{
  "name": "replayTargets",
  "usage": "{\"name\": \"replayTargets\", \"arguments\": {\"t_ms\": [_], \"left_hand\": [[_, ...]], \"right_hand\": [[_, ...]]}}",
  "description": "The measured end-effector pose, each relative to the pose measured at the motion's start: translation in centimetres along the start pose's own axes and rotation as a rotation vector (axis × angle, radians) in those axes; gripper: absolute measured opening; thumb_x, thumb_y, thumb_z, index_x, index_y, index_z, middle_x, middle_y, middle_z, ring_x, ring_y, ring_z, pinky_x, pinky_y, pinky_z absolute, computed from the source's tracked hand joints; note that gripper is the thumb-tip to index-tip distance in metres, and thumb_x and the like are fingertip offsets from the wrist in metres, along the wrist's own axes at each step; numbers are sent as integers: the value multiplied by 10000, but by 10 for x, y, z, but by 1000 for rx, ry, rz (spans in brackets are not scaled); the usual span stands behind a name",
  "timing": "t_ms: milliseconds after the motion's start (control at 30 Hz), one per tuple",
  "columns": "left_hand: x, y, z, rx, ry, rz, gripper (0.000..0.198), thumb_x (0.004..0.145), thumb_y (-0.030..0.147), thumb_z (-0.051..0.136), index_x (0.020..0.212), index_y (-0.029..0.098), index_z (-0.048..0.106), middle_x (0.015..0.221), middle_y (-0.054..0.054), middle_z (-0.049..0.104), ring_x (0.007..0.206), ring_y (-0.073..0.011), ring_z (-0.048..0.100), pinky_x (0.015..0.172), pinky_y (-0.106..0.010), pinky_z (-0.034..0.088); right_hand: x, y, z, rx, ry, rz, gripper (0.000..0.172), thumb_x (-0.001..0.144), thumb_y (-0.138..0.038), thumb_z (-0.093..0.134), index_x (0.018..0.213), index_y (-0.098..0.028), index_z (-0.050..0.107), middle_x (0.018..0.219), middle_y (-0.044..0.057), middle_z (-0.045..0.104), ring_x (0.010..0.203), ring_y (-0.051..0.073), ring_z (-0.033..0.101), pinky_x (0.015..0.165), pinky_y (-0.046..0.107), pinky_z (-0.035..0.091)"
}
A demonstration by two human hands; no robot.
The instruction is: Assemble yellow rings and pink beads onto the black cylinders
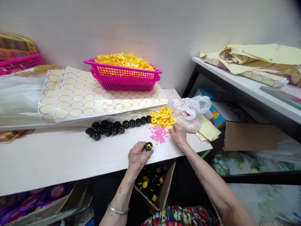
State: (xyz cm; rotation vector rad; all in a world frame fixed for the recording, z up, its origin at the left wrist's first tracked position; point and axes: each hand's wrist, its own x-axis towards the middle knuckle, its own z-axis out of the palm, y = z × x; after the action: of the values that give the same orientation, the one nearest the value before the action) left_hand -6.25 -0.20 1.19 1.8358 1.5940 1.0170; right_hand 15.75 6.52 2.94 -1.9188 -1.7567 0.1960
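My left hand (137, 155) is closed around a small black cap (148, 146) with coloured beads inside, resting on the white table (58, 157). My right hand (178, 135) lies on the table with its fingers curled at the edge of a pile of yellow rings (162, 116), just right of a scatter of small pink beads (159, 134). Whether its fingertips pinch anything is hidden. A row of several black caps (115, 127) lies to the left of the rings.
A pink basket (124, 77) heaped with yellow rings sits on sheets of round stickers (94, 97). A plastic bag (191, 111) lies at the table's right end. Under the table stands a cardboard box (155, 185) of black-and-yellow parts. A shelf (246, 84) at the right holds yellow paper.
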Motion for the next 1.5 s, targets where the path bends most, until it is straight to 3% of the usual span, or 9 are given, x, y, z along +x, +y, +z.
{"name": "replayTargets", "arguments": {"t_ms": [133,467,567,733,900,1000,1100,1267,1500], "left_hand": [[0,0,0,15,0,-3,195,659,254,657,841,197,617,779,23,573,687,-116,499,640,-230,380],[-1,-2,2,-7,25,-9,229,646,266,656,865,212,617,776,27,572,665,-116,496,625,-236,402],[0,-4,1,-55,53,28,289,623,216,639,909,194,611,809,2,581,676,-126,504,632,-248,424],[-2,-10,-6,-255,177,108,450,611,132,582,1059,176,572,1104,-78,545,780,-146,532,612,-249,446],[-10,10,-9,-319,397,126,265,692,187,618,956,167,618,986,-68,580,722,-130,526,643,-264,449],[-13,39,-8,-414,398,8,176,711,252,639,861,159,641,855,-48,605,679,-122,530,627,-253,443],[-11,63,-11,-679,274,-236,273,668,320,694,871,144,647,715,-20,598,609,-104,517,534,-213,408],[-5,69,-23,-979,35,-489,267,536,274,780,689,100,647,496,30,512,405,-35,377,396,-169,265],[6,53,-28,-919,178,-489,205,494,235,776,594,103,656,496,25,528,442,-37,391,425,-169,285]], "right_hand": [[3,-9,3,-167,-87,85,200,810,-279,455,881,-148,589,996,98,563,869,199,525,712,281,378],[20,-13,-3,-192,-215,127,228,715,-324,522,807,-143,624,872,94,617,792,226,576,612,280,361],[16,-9,-7,-114,-146,134,200,697,-315,530,779,-156,619,798,68,619,750,211,566,586,270,350],[-10,-1,-15,73,94,-27,166,704,-330,550,694,-166,574,734,33,570,693,159,521,632,260,381],[-44,-15,-22,353,118,-130,120,704,-283,584,738,-170,563,683,-6,497,576,107,467,578,237,394],[-59,-35,-28,538,37,-234,96,716,-234,582,788,-174,562,703,-12,478,565,91,459,550,223,396],[-70,-57,-36,623,-78,-332,81,724,-189,564,805,-182,559,710,-10,477,583,93,452,541,219,391],[-78,-81,-42,650,-202,-427,84,714,-119,550,772,-179,559,710,-8,453,638,105,437,571,221,375],[-68,-87,-22,639,-279,-448,79,713,-98,551,735,-172,535,724,-18,427,656,102,434,595,219,349]]}}
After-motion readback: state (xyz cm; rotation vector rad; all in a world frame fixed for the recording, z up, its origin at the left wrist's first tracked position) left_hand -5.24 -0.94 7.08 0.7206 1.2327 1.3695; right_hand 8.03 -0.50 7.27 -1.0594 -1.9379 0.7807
